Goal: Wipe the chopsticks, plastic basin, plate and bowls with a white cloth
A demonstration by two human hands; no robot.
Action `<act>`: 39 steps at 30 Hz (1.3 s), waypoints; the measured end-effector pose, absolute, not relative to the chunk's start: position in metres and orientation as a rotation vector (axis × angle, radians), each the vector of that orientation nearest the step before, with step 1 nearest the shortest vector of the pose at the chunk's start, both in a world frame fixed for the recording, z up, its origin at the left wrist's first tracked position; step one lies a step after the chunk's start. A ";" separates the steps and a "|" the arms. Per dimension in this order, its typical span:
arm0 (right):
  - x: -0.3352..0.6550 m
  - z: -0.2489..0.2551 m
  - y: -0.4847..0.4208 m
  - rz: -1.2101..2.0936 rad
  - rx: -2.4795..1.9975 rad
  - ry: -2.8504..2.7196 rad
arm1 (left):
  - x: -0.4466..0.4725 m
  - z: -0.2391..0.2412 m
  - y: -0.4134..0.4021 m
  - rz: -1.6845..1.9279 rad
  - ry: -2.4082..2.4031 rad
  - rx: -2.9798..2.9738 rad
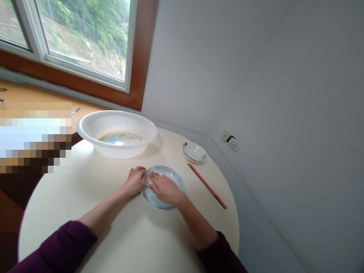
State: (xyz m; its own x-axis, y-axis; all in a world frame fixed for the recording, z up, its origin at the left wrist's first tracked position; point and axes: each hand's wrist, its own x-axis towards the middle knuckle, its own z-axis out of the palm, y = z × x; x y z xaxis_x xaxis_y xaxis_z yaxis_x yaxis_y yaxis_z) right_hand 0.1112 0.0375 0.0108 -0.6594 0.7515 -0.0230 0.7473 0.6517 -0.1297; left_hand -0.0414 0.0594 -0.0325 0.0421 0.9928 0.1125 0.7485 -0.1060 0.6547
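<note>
A round pale plate (pixel 163 203) with a bluish rim sits on the table in front of me. My left hand (pixel 137 180) is closed at the plate's left rim, its fingers curled against the edge. Across the plate's upper surface lies my right hand (pixel 165 187), palm down with fingers stretched out flat towards the left rim. A whitish patch shows by its fingertips; I cannot make out whether it is a thin cloth or glare.
The round cream table (pixel 122 235) carries a large white plastic basin (pixel 119 151) holding water at the back left. Small stacked white dishes (pixel 195 151) and a pair of reddish chopsticks (pixel 207 185) lie right of the plate. A wall with a socket (pixel 234 144) borders the right side.
</note>
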 end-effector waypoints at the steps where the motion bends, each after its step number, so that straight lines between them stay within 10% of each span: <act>1: 0.114 0.012 0.041 0.128 -1.379 -2.806 | -0.041 -0.033 0.060 0.765 1.764 1.913; 7: 0.132 0.042 0.016 -0.110 -1.925 -2.851 | -0.037 -0.037 0.059 0.768 1.826 1.920; 17: 0.100 0.047 -0.021 0.407 -1.221 -2.905 | -0.038 -0.038 0.060 0.797 1.842 1.897; 39: 0.197 -0.025 -0.020 0.042 -0.926 -2.468 | -0.044 -0.024 0.056 0.867 1.855 1.802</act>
State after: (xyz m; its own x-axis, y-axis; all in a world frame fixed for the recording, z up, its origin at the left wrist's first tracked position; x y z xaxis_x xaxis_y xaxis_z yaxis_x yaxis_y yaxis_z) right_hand 0.1971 -0.0202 -0.0246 -0.6436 0.6241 0.4430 0.6087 0.7683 -0.1979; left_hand -0.0439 0.0557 -0.0242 -0.0795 0.9885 0.1290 0.7327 -0.0298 0.6799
